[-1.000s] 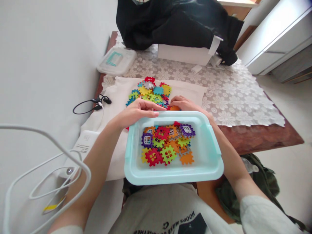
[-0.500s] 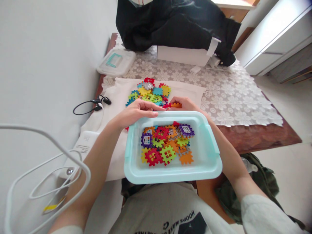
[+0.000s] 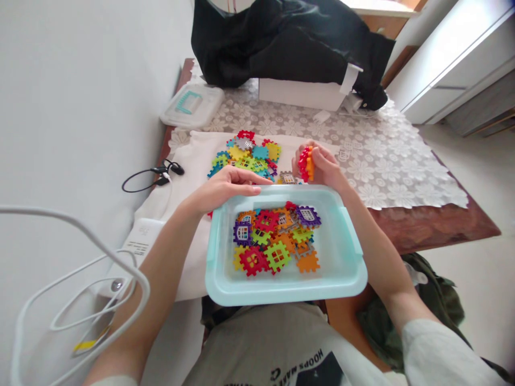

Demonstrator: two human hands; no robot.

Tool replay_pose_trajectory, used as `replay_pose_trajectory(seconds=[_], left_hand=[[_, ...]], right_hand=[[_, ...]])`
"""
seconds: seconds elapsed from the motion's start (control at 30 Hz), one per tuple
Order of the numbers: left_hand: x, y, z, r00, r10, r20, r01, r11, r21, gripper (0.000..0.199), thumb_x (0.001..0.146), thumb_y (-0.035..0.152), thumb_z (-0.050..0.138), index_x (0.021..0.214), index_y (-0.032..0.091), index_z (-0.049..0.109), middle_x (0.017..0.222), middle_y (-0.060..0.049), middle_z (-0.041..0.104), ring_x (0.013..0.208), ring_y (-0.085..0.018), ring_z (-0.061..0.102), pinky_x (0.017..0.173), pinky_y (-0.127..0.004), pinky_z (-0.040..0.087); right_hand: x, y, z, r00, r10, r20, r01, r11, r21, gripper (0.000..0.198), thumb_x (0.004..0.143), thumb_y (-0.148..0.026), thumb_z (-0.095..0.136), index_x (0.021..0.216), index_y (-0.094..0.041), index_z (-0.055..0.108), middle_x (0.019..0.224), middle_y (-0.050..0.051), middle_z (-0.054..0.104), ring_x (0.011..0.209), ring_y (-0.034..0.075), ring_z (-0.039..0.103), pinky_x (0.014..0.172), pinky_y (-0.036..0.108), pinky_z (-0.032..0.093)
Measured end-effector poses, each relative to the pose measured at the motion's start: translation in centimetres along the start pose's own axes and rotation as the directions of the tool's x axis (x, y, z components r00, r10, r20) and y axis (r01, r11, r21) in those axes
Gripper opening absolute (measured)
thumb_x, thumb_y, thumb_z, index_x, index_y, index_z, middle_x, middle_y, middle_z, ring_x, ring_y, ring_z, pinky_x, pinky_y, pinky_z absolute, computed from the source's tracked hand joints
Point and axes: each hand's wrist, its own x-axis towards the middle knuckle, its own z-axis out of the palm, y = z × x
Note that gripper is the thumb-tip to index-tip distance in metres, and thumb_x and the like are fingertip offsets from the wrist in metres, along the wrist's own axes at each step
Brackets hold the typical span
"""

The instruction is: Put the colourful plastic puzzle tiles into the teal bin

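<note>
A light-blue plastic bin (image 3: 341,273) sits in front of my body at the table's near edge, with several interlocking plastic building tiles (image 3: 277,254) inside. My left hand (image 3: 231,186) grips its far rim, the index finger and thumb lying along the edge. Just beyond the right part of that rim, raised above the white cloth, my right hand (image 3: 322,163) is closed around red and orange building tiles (image 3: 307,163) stacked together. Past my left hand lies a pile of mixed tiles (image 3: 247,155) on the cloth. A grey window tile (image 3: 287,177) shows between the pile and my right hand.
A white cloth (image 3: 193,214) lies over the lace tablecloth (image 3: 378,166). A clear lid (image 3: 209,104) with a teal handle is at the back left. Black earphones (image 3: 175,167) lie at the left edge. Black fabric (image 3: 289,43) covers a white box (image 3: 298,94) behind. A white cable (image 3: 80,222) loops at left.
My right hand has risen and moved right, away from the pile, carrying the red and orange tiles. The grey window tile has come into view. My left hand and the bin stay nearly still.
</note>
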Motion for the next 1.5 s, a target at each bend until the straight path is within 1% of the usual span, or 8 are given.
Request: replay_pose_trajectory(seconds=[0.23,0.37,0.47,0.63,0.77,0.9,1.13,1.5], left_hand=[[0.1,0.1,-0.1,1.000,0.006,0.002,-0.006,0.999,0.042,0.047,0.081,0.043,0.089,0.122,0.018,0.089,0.081,-0.005,0.078,0.059,-0.012,0.053,0.050,-0.023,0.030],[0.1,0.1,0.0,1.000,-0.005,0.008,0.005,1.000,0.008,0.047,0.081,0.042,0.090,0.122,0.018,0.089,0.075,-0.003,0.074,0.058,-0.010,0.050,0.050,-0.021,0.029],[0.0,0.2,0.0,1.000,-0.016,-0.004,0.016,1.000,0.003,0.045,0.081,0.040,0.091,0.120,0.018,0.089,0.079,-0.004,0.076,0.060,-0.010,0.052,0.050,-0.021,0.030],[-0.3,0.4,-1.0,0.998,-0.052,-0.036,0.050,0.997,-0.054,0.040,0.078,0.037,0.094,0.114,0.020,0.090,0.097,-0.007,0.084,0.071,-0.014,0.065,0.058,-0.020,0.044],[-0.4,0.3,-1.9,0.996,-0.068,-0.059,0.063,0.994,-0.093,0.041,0.073,0.036,0.097,0.110,0.020,0.091,0.102,-0.009,0.086,0.074,-0.015,0.069,0.061,-0.021,0.049],[-0.3,0.3,-1.9,0.996,-0.054,-0.064,0.049,0.996,-0.076,0.043,0.074,0.036,0.096,0.112,0.018,0.091,0.100,-0.008,0.085,0.072,-0.014,0.068,0.059,-0.020,0.046],[-0.4,0.5,-1.7,0.999,-0.033,-0.042,0.030,0.998,-0.058,0.039,0.077,0.033,0.093,0.113,0.018,0.090,0.098,-0.007,0.084,0.071,-0.012,0.065,0.057,-0.019,0.043],[-0.3,0.3,-1.6,0.998,-0.049,-0.027,0.047,0.997,-0.061,0.044,0.078,0.036,0.092,0.117,0.017,0.088,0.096,-0.008,0.084,0.069,-0.013,0.066,0.057,-0.020,0.042]], right_hand=[[-2.5,-4.4,-0.5,0.939,-0.058,0.339,0.117,0.980,-0.158,0.071,0.083,-0.094,0.063,0.090,-0.024,0.074,0.097,0.008,0.071,0.104,0.030,0.072,0.094,0.054,0.061],[-1.2,-2.6,0.2,0.980,-0.072,0.187,0.134,0.927,-0.349,0.078,0.101,-0.090,0.033,0.116,-0.027,0.077,0.120,0.010,0.072,0.121,0.028,0.071,0.106,0.049,0.060],[-0.4,-0.2,0.2,0.992,-0.077,0.097,0.120,0.801,-0.586,0.067,0.106,-0.078,0.041,0.142,-0.029,0.069,0.140,0.011,0.070,0.141,0.031,0.061,0.122,0.054,0.050],[-0.8,2.7,-1.2,0.981,0.010,0.192,0.139,0.652,-0.745,0.059,0.107,-0.049,0.057,0.162,-0.031,0.053,0.167,0.008,0.055,0.161,0.032,0.043,0.136,0.058,0.031],[-0.3,3.7,-1.5,0.964,0.014,0.265,0.202,0.607,-0.768,0.044,0.104,-0.031,0.056,0.146,-0.025,0.069,0.152,0.013,0.067,0.151,0.032,0.054,0.132,0.055,0.037],[0.4,3.4,-1.7,0.962,0.020,0.271,0.210,0.581,-0.786,0.037,0.106,-0.039,0.060,0.133,-0.023,0.077,0.137,0.015,0.073,0.135,0.032,0.064,0.124,0.051,0.047],[0.0,2.5,-4.6,0.923,0.258,0.286,0.116,0.522,-0.845,0.049,0.094,-0.035,0.072,0.142,-0.031,0.072,0.148,0.011,0.065,0.140,0.036,0.059,0.123,0.052,0.048],[-0.3,1.8,-3.7,0.936,0.335,0.110,-0.066,0.472,-0.879,0.038,0.091,-0.041,0.071,0.126,-0.026,0.065,0.116,0.007,0.076,0.098,0.026,0.067,0.084,0.037,0.053]])
